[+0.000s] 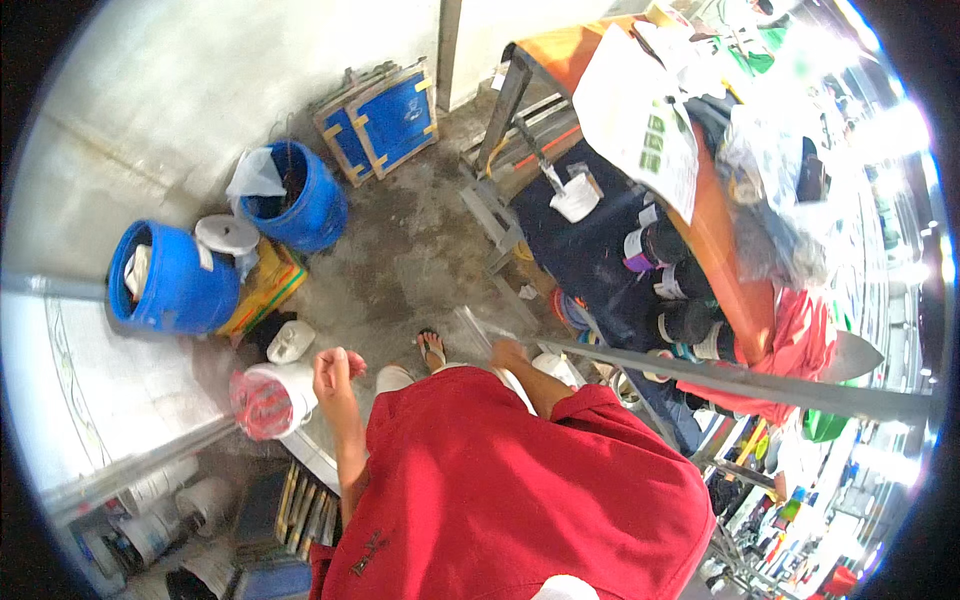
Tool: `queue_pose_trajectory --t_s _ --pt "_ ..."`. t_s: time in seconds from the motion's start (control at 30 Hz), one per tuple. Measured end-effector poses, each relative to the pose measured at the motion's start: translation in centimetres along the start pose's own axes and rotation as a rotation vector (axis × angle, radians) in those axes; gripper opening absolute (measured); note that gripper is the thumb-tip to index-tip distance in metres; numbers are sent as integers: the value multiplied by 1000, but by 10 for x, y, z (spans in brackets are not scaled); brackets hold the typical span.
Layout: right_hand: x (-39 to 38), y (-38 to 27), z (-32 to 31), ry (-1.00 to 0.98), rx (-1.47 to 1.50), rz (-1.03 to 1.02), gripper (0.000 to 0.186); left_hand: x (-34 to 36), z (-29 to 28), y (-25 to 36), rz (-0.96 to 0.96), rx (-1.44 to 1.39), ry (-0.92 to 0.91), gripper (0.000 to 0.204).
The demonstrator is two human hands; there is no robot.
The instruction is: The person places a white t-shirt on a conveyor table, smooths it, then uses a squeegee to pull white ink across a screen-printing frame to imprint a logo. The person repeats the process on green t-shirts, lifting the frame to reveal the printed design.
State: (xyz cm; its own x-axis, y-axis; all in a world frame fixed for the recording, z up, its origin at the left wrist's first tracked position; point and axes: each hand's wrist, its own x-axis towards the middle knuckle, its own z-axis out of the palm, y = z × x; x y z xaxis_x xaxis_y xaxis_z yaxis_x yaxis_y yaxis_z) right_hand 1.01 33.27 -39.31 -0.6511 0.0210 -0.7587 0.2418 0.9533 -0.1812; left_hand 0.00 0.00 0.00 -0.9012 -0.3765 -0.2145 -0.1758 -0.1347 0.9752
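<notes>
Nearest is the red shirt (520, 470) of the person, who looks down at the floor (400, 255). The left hand (337, 378) is raised in front of the body, with its fingers bent inward. There is red colour at its fingertips, but I cannot tell if it is a stain or a small thing that is held. The right hand (510, 356) is closed on the near end of a pale strip (473, 328), which is blurred and points forward and to the left.

Just beside the left hand, on its left, is a white bucket (292, 395) with red smears. A sandalled foot (431, 346) shows between the hands. A white jug (291, 341) is near the bucket, and beyond it are two blue drums (205, 290), with a round white lid (227, 235) between them.

To the right, a shelf with dark cloth (590, 240) bears several jars (655, 243) and a white pot (576, 199). Farther, a paper sheet (640, 125) hangs over the orange tabletop (735, 270), and blue framed panels (385, 120) lean on the wall (230, 80).
</notes>
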Motion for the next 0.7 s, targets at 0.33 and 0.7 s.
queue_pose_trajectory --t_s 0.33,0.7 --pt "85 -307 -328 730 849 -644 44 275 9 16 -56 -13 -51 29" --pt "140 -418 -565 812 1689 -478 33 611 76 120 23 289 -470 30"
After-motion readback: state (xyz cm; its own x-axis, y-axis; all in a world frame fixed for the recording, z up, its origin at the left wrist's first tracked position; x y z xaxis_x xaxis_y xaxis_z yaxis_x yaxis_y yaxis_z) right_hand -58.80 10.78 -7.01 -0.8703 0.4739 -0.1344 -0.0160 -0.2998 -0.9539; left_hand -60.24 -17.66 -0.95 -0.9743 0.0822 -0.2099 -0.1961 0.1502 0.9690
